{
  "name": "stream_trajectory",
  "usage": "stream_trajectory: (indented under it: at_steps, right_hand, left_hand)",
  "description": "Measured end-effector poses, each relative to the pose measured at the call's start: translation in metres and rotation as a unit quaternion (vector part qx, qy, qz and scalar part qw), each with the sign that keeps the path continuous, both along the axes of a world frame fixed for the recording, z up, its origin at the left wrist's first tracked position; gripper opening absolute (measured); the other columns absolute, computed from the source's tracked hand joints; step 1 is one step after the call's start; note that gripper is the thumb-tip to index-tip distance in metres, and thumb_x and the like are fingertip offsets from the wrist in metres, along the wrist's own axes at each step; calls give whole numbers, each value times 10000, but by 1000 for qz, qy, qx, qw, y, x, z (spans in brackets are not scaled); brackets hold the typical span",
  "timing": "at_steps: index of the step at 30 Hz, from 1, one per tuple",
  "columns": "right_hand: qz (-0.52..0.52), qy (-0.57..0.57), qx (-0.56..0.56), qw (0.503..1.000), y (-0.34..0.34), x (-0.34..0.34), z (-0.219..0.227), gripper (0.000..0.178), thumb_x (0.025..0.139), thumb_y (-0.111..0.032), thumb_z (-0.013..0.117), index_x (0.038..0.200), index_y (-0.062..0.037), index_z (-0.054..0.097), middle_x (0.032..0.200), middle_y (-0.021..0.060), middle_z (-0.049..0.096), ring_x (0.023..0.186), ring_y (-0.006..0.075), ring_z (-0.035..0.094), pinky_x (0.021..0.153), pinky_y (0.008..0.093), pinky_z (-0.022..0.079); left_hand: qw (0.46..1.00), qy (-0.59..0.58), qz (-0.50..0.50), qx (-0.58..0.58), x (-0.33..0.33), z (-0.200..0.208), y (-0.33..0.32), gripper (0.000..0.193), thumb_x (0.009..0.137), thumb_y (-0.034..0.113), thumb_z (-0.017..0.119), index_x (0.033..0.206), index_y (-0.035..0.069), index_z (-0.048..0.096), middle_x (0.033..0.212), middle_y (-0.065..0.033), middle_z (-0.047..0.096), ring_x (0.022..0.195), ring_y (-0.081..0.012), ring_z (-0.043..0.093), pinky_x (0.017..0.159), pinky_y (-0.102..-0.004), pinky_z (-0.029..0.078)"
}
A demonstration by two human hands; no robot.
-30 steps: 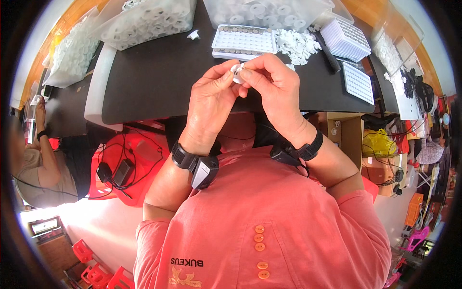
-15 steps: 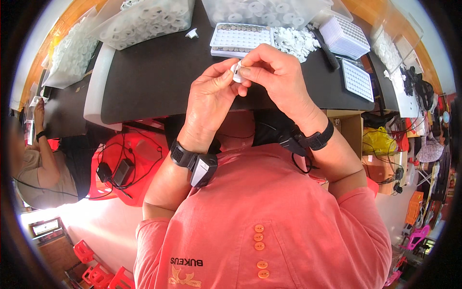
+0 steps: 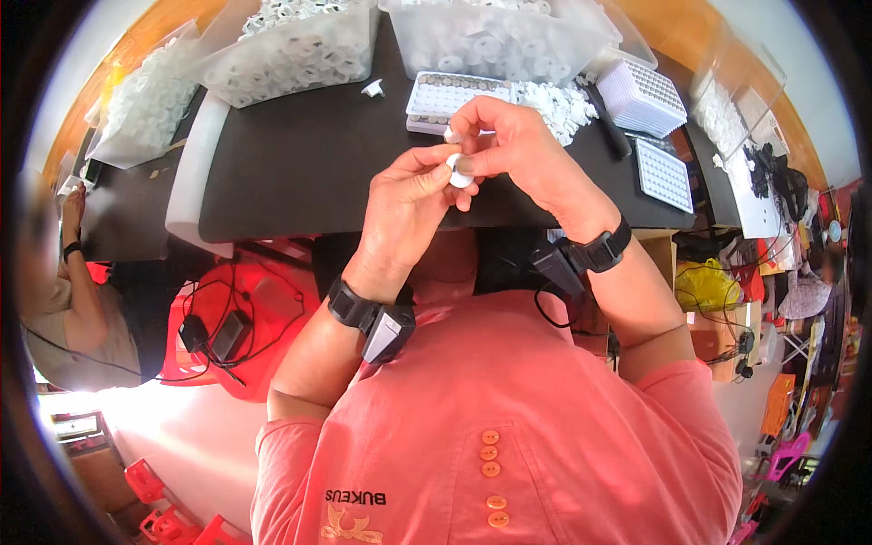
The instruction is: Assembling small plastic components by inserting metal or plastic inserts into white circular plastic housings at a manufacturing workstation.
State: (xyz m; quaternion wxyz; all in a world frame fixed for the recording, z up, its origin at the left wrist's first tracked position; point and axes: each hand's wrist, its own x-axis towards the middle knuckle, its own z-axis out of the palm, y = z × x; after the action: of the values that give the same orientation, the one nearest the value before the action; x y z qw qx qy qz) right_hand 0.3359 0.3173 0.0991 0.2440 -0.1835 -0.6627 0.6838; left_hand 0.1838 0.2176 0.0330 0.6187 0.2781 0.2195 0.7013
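Observation:
My left hand [image 3: 400, 195] is closed, its thumb and fingers pinching a small round white plastic part [image 3: 460, 178] above the table's near edge. A dark spot shows on this part, beside my right thumb. My right hand [image 3: 527, 150] comes in from the right with bent fingers. At its index fingertip is a small white plastic piece [image 3: 451, 134], partly hidden by the fingers. The right thumb touches or nearly touches the round part. Just beyond my hands lies a white tray [image 3: 463, 88] with rows of round grey discs, next to a pile of small white plastic pieces [image 3: 559, 113].
Translucent bins [image 3: 300, 77] of white parts line the back of the dark table [image 3: 291, 173]. One loose white piece [image 3: 373, 88] lies left of the tray. Stacked trays [image 3: 640, 98] and a single tray [image 3: 665, 175] are at right. Another person's arm [image 3: 82, 282] shows at far left.
The view has shifted, so the table sits lower in the picture. My right index finger has lifted from the round part, and the small white piece now shows apart from it.

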Motion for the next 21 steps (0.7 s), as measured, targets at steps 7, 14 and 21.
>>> stream_trajectory:
  at_steps: [7, 14, 21]
  right_hand:
    - [-78, -69, 163, 981, -12, -1, 13, 222, 812, 36, 673, 1011, -27, 597, 717, 18, 572, 617, 109, 577, 576, 271, 471]
    - [-310, 1, 455, 835, 82, -1, 77, 194, 822, -104, 706, 1014, -91, 682, 723, 21, 614, 705, 158, 599, 670, 314, 477]
    - [-415, -99, 512, 746, 145, -7, 77, 237, 820, -163, 744, 1041, -95, 691, 808, 69, 674, 778, 221, 659, 740, 367, 510]
  left_hand:
    - [998, -54, -19, -10, 3, 4, -3, 292, 982, 95, 619, 1225, -67, 608, 1073, -184, 680, 877, -307, 688, 741, -384, 550]
    - [954, 241, 152, -97, -49, 64, 9, 395, 903, 131, 701, 1219, -88, 613, 1024, -150, 679, 789, -225, 674, 642, -322, 553]
    - [736, 588, 257, -215, -113, 26, 85, 439, 722, 127, 797, 1129, -10, 703, 882, -145, 704, 768, -220, 679, 664, -348, 538]
